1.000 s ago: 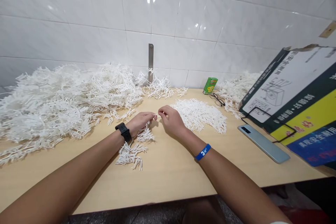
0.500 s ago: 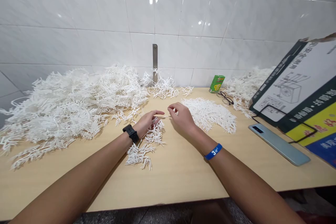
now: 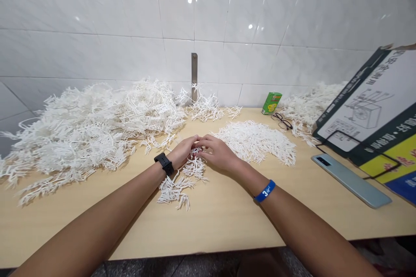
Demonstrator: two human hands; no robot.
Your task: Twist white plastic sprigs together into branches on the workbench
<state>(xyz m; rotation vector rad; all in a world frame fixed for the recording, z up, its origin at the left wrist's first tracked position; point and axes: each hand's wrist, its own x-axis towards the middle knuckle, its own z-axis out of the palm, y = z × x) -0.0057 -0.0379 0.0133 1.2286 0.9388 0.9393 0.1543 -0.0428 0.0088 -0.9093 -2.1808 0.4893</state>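
My left hand (image 3: 181, 153), with a black watch at the wrist, is closed round a bunch of white branched plastic strands (image 3: 195, 168) that hangs below its fingers. Against its fingertips, my right hand (image 3: 219, 153) curls its thumb and fingers onto the same bunch; the exact grip is partly hidden. More white strands (image 3: 173, 190) lie on the table under the left wrist. Just beyond my right hand spreads a low, flat heap of short white pieces (image 3: 256, 140).
A large tangled pile of white strands (image 3: 97, 125) covers the table's left side. To the right are a pale blue phone (image 3: 352, 181), a printed cardboard box (image 3: 364, 108), glasses (image 3: 282, 121) and a small green box (image 3: 272, 103). A tiled wall (image 3: 130, 4) stands behind.
My right hand has moved left from beside the flat heap, and its fingers now meet my left hand at the bunch. The camera view has shifted slightly.
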